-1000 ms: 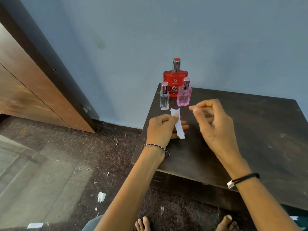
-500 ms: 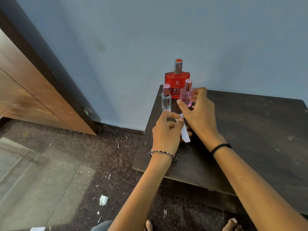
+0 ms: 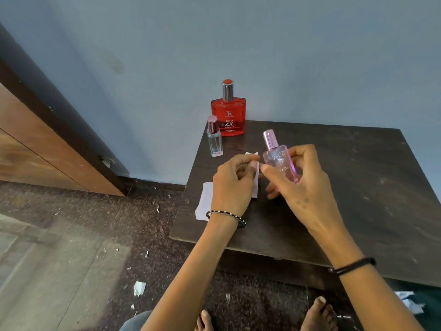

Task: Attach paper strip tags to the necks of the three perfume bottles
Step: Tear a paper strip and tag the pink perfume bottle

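My right hand (image 3: 303,185) grips the pink perfume bottle (image 3: 279,158), lifted and tilted a little above the dark table (image 3: 358,187). Beside it, my left hand (image 3: 232,185) pinches a white paper strip (image 3: 255,180) whose notched top end pokes out above the fingers. At the table's far left corner stand the small clear bottle (image 3: 214,139) and, behind it against the wall, the big red bottle (image 3: 228,115). No strip is visible on any bottle neck.
A larger white paper sheet (image 3: 204,201) lies at the table's left edge, partly under my left wrist. Paper scraps (image 3: 139,287) litter the floor. A wooden door (image 3: 35,149) stands at the left; my bare feet (image 3: 317,314) show below the table's front edge.
My right hand reached to the pink bottle, took hold of it and brought it forward from beside the red bottle. The left hand kept the strip.
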A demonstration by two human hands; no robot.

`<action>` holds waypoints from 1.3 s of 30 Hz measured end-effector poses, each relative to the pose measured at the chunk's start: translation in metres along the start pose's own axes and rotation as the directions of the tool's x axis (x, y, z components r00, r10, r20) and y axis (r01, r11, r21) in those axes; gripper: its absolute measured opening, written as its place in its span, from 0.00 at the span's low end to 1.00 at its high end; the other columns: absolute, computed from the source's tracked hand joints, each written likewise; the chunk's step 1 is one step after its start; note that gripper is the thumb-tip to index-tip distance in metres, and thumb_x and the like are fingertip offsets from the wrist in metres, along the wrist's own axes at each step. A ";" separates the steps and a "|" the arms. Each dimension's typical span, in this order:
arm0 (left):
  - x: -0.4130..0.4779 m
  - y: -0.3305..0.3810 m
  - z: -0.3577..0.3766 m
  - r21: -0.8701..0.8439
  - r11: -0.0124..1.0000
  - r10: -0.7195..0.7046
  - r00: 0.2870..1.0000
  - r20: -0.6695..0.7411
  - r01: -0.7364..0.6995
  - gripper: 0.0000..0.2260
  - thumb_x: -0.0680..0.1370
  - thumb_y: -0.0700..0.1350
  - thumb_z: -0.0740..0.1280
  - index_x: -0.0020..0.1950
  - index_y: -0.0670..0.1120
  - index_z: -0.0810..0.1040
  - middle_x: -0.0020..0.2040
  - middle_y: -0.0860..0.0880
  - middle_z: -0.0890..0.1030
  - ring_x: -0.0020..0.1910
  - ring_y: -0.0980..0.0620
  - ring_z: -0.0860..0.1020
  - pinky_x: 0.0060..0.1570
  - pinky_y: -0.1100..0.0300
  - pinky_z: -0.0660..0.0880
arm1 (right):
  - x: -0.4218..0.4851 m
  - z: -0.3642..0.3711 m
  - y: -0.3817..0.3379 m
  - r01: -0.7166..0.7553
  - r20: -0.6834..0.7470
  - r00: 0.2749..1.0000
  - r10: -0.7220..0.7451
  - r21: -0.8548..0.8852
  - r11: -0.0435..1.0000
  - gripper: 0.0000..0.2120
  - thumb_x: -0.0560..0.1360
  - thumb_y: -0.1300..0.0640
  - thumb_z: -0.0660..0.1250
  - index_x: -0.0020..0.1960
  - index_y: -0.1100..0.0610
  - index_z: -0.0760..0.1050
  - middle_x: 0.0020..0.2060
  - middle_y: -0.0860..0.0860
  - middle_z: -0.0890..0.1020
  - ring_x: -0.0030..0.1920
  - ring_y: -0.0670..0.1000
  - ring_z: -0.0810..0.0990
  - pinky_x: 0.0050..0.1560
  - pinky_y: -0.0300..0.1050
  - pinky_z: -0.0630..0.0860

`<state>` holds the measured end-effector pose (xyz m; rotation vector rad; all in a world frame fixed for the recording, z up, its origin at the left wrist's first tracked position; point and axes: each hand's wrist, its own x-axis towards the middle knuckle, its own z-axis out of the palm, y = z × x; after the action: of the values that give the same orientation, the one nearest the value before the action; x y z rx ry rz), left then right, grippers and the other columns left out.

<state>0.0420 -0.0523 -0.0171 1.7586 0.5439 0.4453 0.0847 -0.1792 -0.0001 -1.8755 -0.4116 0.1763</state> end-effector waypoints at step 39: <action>0.004 0.030 0.033 -0.474 0.855 -0.241 0.971 0.003 0.213 0.12 0.78 0.50 0.71 0.52 0.42 0.87 0.48 0.44 0.88 0.50 0.48 0.86 0.51 0.56 0.80 | 0.002 -0.042 0.022 -0.124 0.258 0.966 0.015 0.411 0.903 0.22 0.81 0.60 0.64 0.69 0.38 0.73 0.38 0.48 0.82 0.36 0.53 0.77 0.37 0.43 0.77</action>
<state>0.0675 -0.0823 0.0041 1.1989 0.6170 0.4194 0.1039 -0.2222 -0.0065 -1.4394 -0.4362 0.5150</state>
